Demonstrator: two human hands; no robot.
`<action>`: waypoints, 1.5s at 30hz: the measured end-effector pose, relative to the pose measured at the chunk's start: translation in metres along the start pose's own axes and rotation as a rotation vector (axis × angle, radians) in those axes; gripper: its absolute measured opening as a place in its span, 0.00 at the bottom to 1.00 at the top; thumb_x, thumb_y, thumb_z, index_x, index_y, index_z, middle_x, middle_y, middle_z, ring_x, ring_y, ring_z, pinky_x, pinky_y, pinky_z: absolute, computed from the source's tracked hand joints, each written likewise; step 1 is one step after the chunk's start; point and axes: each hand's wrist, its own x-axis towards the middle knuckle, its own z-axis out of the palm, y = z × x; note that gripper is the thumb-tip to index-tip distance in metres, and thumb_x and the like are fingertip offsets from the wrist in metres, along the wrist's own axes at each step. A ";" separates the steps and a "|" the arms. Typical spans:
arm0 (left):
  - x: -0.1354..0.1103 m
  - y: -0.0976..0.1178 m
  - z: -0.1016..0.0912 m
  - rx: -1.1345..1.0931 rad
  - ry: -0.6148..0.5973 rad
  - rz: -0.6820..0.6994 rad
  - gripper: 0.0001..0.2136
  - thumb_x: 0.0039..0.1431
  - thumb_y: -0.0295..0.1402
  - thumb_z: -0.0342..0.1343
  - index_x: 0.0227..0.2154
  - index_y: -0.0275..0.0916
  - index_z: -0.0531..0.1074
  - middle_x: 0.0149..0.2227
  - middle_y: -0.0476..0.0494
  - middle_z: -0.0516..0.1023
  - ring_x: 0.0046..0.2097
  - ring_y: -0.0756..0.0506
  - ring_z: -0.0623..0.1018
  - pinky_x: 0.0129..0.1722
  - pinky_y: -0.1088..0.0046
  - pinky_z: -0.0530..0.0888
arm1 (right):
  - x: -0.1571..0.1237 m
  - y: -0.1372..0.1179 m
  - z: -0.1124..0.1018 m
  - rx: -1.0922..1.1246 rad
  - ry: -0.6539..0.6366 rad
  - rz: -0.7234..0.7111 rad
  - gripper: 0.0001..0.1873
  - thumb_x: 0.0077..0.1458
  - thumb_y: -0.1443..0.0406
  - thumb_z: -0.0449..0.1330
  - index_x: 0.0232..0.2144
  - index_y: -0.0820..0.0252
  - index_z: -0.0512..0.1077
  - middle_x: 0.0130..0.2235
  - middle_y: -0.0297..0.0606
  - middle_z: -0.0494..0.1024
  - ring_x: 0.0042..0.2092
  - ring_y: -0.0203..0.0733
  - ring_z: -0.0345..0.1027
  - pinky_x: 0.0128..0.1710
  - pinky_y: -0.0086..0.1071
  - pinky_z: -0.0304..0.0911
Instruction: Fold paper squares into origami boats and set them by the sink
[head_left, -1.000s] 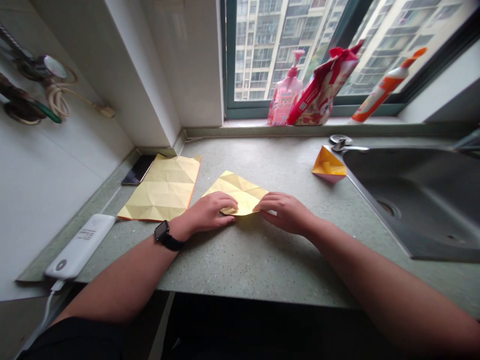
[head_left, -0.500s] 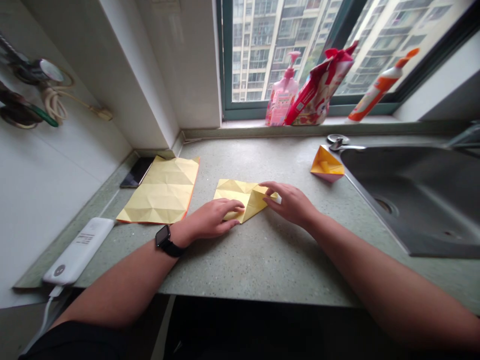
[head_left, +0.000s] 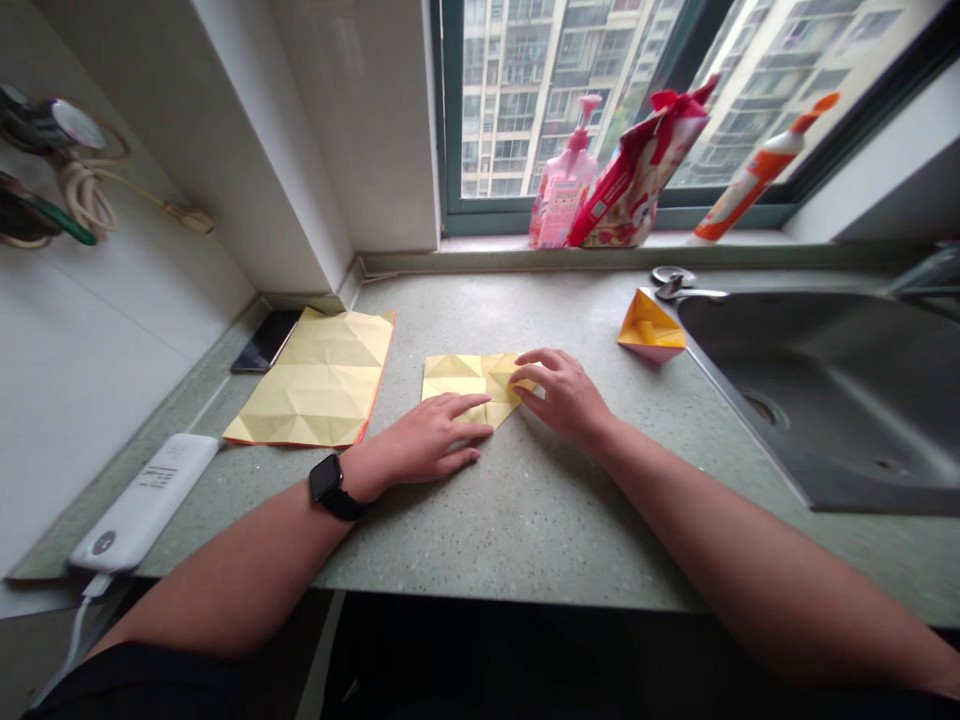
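Note:
A small yellow sheet of origami paper (head_left: pixel 454 372), crossed by crease lines, lies on the counter in front of me. My left hand (head_left: pixel 431 437) rests flat with its fingers apart, over the paper's lower left edge. At the paper's right side, my right hand (head_left: pixel 559 390) has curled fingers and thumb closed on a corner or flap; the fingers partly hide that part. To the left is a larger creased yellow sheet (head_left: pixel 319 375) with an orange edge. A folded orange paper piece (head_left: pixel 651 328) stands at the right, near the sink.
A black phone (head_left: pixel 264 342) lies partly under the larger sheet, and a white power bank (head_left: pixel 146 500) with a cable sits at front left. The steel sink (head_left: pixel 814 400) is on the right. A pink pump bottle (head_left: pixel 561 195), red bag (head_left: pixel 637 175) and orange-white bottle (head_left: pixel 754 180) line the windowsill.
My right hand has moved slightly left, and the raised right flap of the paper looks flatter. The left hand's fingers have spread and shifted a little down and right.

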 end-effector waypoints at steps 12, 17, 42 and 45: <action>0.006 -0.004 0.002 -0.030 -0.016 0.015 0.17 0.77 0.38 0.58 0.64 0.46 0.77 0.69 0.39 0.76 0.70 0.35 0.73 0.73 0.48 0.68 | -0.012 -0.036 -0.016 -0.072 -0.298 -0.051 0.11 0.70 0.65 0.62 0.47 0.47 0.85 0.52 0.42 0.85 0.50 0.51 0.78 0.51 0.45 0.74; 0.007 -0.008 0.003 -0.053 -0.017 -0.014 0.18 0.78 0.37 0.55 0.66 0.46 0.75 0.71 0.41 0.75 0.73 0.38 0.71 0.76 0.51 0.64 | -0.014 -0.040 -0.025 -0.051 -0.354 -0.055 0.11 0.69 0.64 0.64 0.47 0.46 0.86 0.51 0.41 0.85 0.49 0.50 0.79 0.49 0.43 0.75; 0.005 -0.009 -0.004 -0.112 -0.057 0.003 0.12 0.76 0.38 0.60 0.57 0.45 0.81 0.73 0.38 0.72 0.75 0.33 0.68 0.76 0.44 0.63 | -0.011 -0.019 -0.033 -0.048 -0.390 0.141 0.15 0.70 0.66 0.60 0.44 0.48 0.88 0.55 0.36 0.88 0.56 0.51 0.83 0.54 0.43 0.78; 0.005 -0.009 -0.005 -0.114 -0.061 0.009 0.12 0.76 0.39 0.60 0.56 0.44 0.82 0.73 0.37 0.72 0.75 0.32 0.68 0.76 0.43 0.63 | -0.009 -0.009 -0.032 -0.111 -0.357 0.224 0.15 0.70 0.65 0.59 0.43 0.50 0.88 0.55 0.39 0.88 0.55 0.55 0.83 0.51 0.46 0.79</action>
